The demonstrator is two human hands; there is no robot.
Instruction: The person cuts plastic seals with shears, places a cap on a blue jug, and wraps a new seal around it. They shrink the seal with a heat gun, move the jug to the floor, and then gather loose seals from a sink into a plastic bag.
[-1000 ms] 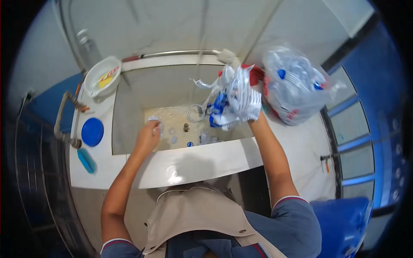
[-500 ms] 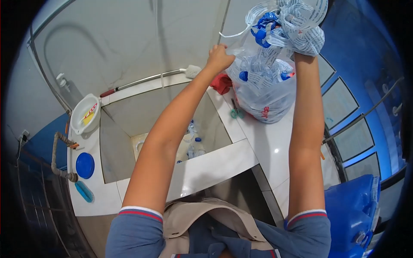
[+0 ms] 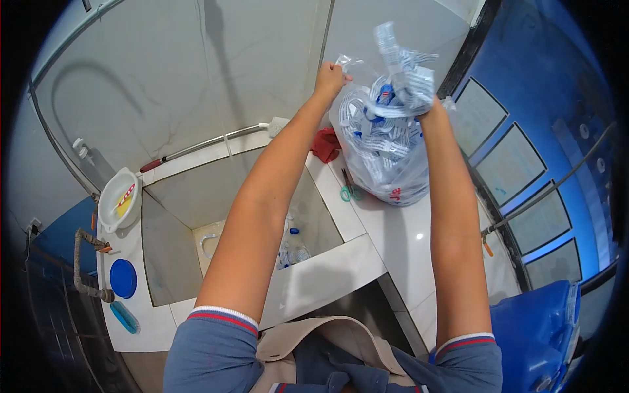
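Note:
My left hand (image 3: pixel 332 80) is closed on the rim of a clear plastic bag (image 3: pixel 417 175), pulling its left side up. The bag stands on the white tiled counter, full of white plastic strips with blue print and some blue pieces. At the bag's mouth, my right hand (image 3: pixel 429 111) grips a bunch of printed plastic strips (image 3: pixel 414 88); the strips hide most of its fingers. Teal-handled scissors (image 3: pixel 350 192) and a red cloth (image 3: pixel 325 145) lie at the bag's left.
A tiled sink basin (image 3: pixel 177 242) holds several clear bottles with blue caps. Along its left rim stand a white bowl (image 3: pixel 110 219), a blue lid (image 3: pixel 123 278) and a teal brush (image 3: pixel 123 317). A long-handled brush (image 3: pixel 203 144) lies behind. A blue jug (image 3: pixel 531 327) is at lower right.
My right hand has come down toward the bag's mouth with the bunch of strips. My left hand still holds the rim. The whole view has shifted slightly.

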